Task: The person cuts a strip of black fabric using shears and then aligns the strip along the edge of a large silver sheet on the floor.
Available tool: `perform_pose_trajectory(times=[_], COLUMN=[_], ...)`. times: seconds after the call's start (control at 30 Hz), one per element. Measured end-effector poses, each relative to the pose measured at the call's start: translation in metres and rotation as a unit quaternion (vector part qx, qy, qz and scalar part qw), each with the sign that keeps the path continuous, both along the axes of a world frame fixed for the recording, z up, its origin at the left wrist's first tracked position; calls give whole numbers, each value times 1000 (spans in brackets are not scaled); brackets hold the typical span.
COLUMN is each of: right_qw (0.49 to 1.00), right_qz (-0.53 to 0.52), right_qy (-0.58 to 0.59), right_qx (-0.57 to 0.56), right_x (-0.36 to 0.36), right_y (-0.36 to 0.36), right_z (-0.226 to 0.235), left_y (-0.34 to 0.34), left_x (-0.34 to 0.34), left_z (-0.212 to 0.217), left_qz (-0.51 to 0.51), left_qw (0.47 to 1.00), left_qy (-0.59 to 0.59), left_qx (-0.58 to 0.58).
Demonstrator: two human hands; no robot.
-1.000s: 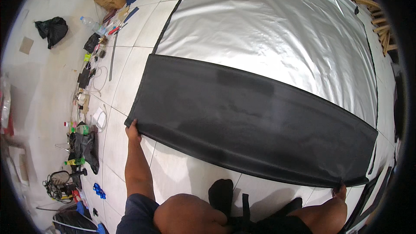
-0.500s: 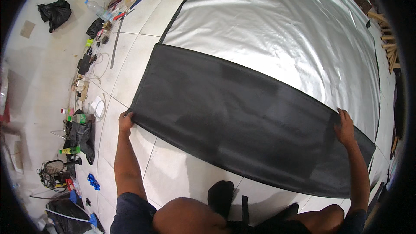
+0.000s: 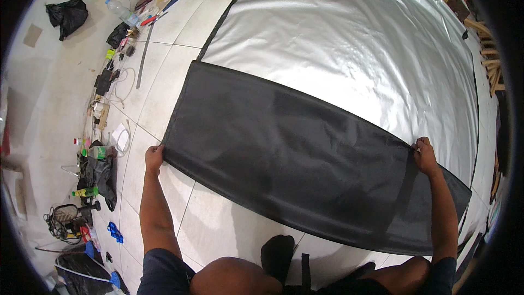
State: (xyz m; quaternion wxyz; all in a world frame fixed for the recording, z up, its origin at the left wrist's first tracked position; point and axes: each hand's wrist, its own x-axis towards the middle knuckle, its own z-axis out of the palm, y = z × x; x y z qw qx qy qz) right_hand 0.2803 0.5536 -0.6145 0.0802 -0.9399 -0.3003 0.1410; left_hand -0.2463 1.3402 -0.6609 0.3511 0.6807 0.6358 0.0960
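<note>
A large sheet lies on the tiled floor before me, its silver side [image 3: 327,38] facing up. The near part is folded over, showing as a long black panel [image 3: 284,153]. At the panel's near left corner, my left hand [image 3: 155,158] is closed on the black fabric edge. My right hand [image 3: 424,155] pinches the panel's far edge toward its right end, where the black meets the silver. Small creases run across the black fabric near the right hand. The fingertips under the fabric are hidden.
Along the left wall lie a clear plastic bottle [image 3: 121,12], a power strip [image 3: 102,114], black plastic bags [image 3: 101,177], a fan-like device [image 3: 65,216] and blue clips [image 3: 115,232]. A long metal ruler [image 3: 144,57] rests on the tiles. Wooden sticks [image 3: 491,60] stand at the far right.
My right hand has moved slightly left and closed on the panel's far edge. That edge has shifted a little toward me. My left hand keeps its hold at the corner.
</note>
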Motion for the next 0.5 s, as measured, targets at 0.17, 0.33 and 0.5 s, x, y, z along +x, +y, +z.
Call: perform_pose_trajectory(times=[0.17,0.33,0.5], right_qw=[999,998,994], right_qz=[3,13,-4], right_qy=[50,58,106], right_qx=[-5,0,-11], right_x=[-4,-5,-8], right_y=[-7,-18,-16], right_z=[2,0,5], left_y=[-3,-19,-16], left_x=[-6,7,-7], left_z=[9,21,17], left_qz=[26,72,95], left_qw=[998,994,985], left_qy=[17,-2,-75], left_qx=[-46,-77,-121])
